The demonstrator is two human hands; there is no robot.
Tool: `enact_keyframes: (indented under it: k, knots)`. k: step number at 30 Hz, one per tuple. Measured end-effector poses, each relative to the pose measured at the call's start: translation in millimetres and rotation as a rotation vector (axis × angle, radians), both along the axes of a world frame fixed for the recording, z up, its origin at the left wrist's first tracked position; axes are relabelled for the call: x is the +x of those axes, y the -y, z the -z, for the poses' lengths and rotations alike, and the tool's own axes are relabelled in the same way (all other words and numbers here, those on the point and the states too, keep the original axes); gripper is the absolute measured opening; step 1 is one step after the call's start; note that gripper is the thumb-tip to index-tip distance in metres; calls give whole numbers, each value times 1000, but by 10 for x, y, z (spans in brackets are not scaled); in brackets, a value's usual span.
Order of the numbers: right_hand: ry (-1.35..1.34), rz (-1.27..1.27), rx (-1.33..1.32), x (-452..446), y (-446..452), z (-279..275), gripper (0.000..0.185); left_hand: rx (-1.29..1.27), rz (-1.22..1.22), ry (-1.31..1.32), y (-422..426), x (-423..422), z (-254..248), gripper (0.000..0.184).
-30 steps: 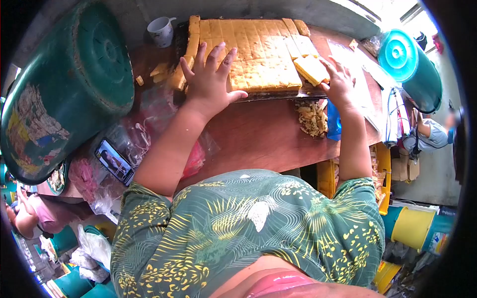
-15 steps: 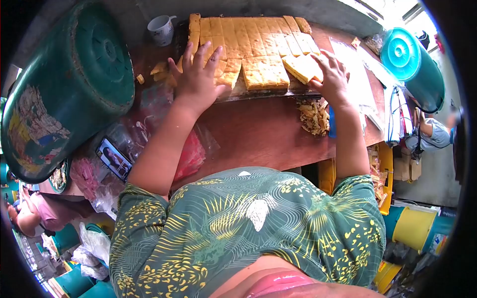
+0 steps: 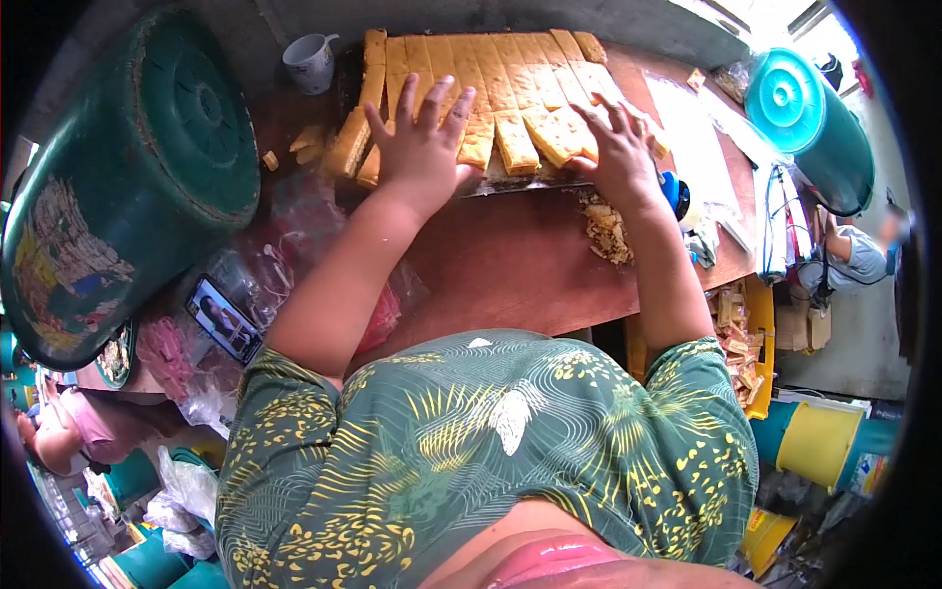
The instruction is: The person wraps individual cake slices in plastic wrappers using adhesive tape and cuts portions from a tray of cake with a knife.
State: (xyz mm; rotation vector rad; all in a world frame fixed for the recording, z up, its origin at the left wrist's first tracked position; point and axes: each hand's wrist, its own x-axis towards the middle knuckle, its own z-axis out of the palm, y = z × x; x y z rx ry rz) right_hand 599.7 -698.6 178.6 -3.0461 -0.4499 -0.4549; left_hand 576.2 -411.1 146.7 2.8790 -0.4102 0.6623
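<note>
A slab of yellow sponge cake, cut into long strips, lies on a dark board on the table. Its front row is split into separate strips that fan apart, one cake strip standing out between my hands. My left hand is spread over the strips on the left front, thumb by the front edge. On the right front, my right hand rests with fingers apart over other strips; its palm side is hidden. A pile of cake trimmings lies below it.
A white cup stands behind the slab's left corner. A large green bucket lies at left, near a phone and plastic bags. A blue-topped object sits beside my right wrist; a yellow crate holds cake pieces.
My hands have come closer together, left hand moving right and right hand moving left. The front-row pieces now stand spread into narrower strips. The blue-topped object shows beside my right wrist.
</note>
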Motion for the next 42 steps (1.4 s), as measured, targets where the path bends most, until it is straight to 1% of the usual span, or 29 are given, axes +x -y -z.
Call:
enact_keyframes:
  k: [1,3,5,6,7,10,13,16,19,22,23,24,25,26,27,28,29,31,32,33,34,35,36,37,38,39,41,42]
  knots:
    - [3,39,-6,0,62,-15,88,-6,-9,-18,-31,-27,-20,110]
    - [-38,35,31,-34,84,-93,90,-21,-30,-48,-66,-62,-59,110]
    - [-83,23,70,-127,-6,-163,91,-68,30,-22,29,-87,-82,110]
    - [-36,-46,69,-123,-30,-92,94,-83,64,-15,109,-85,-84,110]
    - [-50,-41,16,-191,-177,-149,96,-100,99,-5,196,-80,-90,110]
    - [-7,-187,58,-137,-376,-17,93,-70,145,7,432,-4,-37,107]
    - [41,-166,62,-73,-443,93,91,-42,110,23,496,117,68,104]
    - [25,-29,87,-73,-398,15,91,1,36,60,402,120,54,105]
    - [-81,22,104,-178,-365,-198,89,-142,91,66,202,-46,-96,106]
    - [-58,-80,202,-331,-379,-257,81,-266,118,154,-11,-347,-361,105]
    - [-32,-148,300,-392,-410,-258,77,-311,127,178,-87,-446,-443,105]
    - [-8,-219,398,-464,-452,-245,74,-378,167,209,-149,-539,-506,95]
    - [15,-292,495,-581,-538,-296,70,-808,294,6,-135,-621,-508,88]
    - [41,-390,688,-765,-706,-335,63,-1234,419,-206,-64,-703,-484,82]
    - [124,-501,719,-975,-856,-341,60,-1655,540,-427,10,-776,-444,76]
    - [161,-632,729,-1161,-992,-274,57,-1819,362,-560,92,-818,-359,67]
    - [198,-765,740,-1291,-1098,-156,56,-2136,763,-839,227,-782,1,68]
    - [411,-956,643,-1420,-1177,176,54,-1885,1178,-465,660,-1006,368,65]
    - [492,-936,636,-1321,-1033,439,47,-1947,1052,-789,689,-1158,159,67]
    - [572,-919,620,-1152,-767,586,41,-1925,976,-905,687,-1342,-92,67]
    - [495,-728,514,-1095,-537,568,37,-1901,900,-1020,684,-1524,-345,67]
    - [497,-543,551,-1039,-378,504,39,-1809,884,-948,680,-1695,-507,65]
    - [503,-347,230,-1139,-180,329,43,-1795,900,-1017,650,-1734,-511,64]
    - [506,-188,301,-1156,39,385,50,-1778,917,-1084,604,-1749,-512,63]
    - [578,-238,433,-1331,-29,197,49,-1757,933,-1155,570,-1755,-502,63]
    - [642,-283,564,-1538,-170,29,48,-1862,772,-1139,606,-1692,-455,62]
    - [671,-548,608,-1799,-489,100,51,-2045,431,-1106,924,-1477,-124,61]
    - [680,-664,606,-1863,-567,125,53,-2028,431,-1127,1006,-1480,-74,58]
